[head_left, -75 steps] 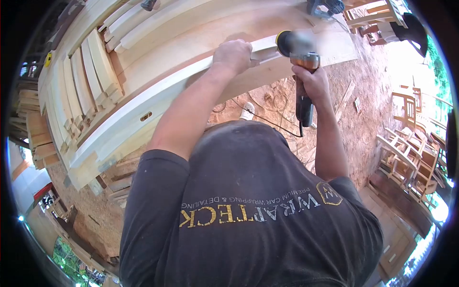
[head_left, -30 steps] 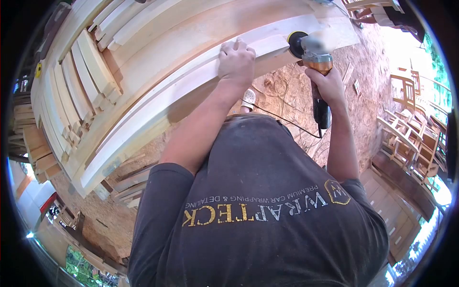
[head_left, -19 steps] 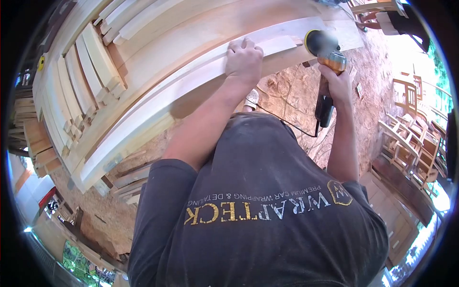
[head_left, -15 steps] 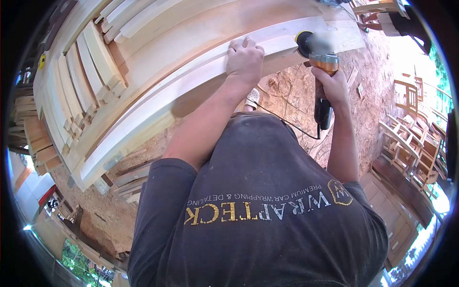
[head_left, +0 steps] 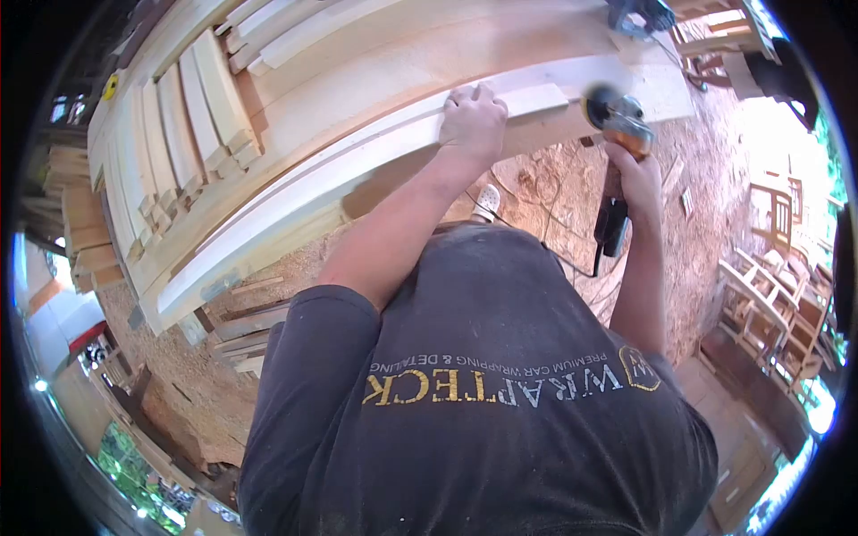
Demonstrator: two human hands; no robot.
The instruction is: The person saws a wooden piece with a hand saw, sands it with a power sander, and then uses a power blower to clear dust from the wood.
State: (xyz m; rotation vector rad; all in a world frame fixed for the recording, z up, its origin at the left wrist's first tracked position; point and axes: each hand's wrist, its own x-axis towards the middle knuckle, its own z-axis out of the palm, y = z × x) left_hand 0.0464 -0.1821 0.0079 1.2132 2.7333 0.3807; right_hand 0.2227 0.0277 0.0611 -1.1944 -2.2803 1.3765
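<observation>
My left hand (head_left: 473,123) presses down on a long pale wooden board (head_left: 357,161) near the front edge of the workbench, its fingers curled over the board's top. My right hand (head_left: 633,174) is wrapped round the body of an orange and black power sander (head_left: 629,134), held at the right end of the board. The sander's round disc (head_left: 601,105) is beside the board's end; whether it touches the wood cannot be told. A black cord hangs from the tool.
Cut wooden pieces (head_left: 183,125) lie in rows on the workbench (head_left: 357,67). Another power tool (head_left: 640,16) sits at the far edge. Wooden chairs (head_left: 769,286) stand at the right, near a partly visible person (head_left: 760,73). Sawdust covers the floor (head_left: 706,205).
The view has shifted, moving the scene slightly rightward. The sander's head has turned and its disc shows more clearly. My left hand still rests on the board.
</observation>
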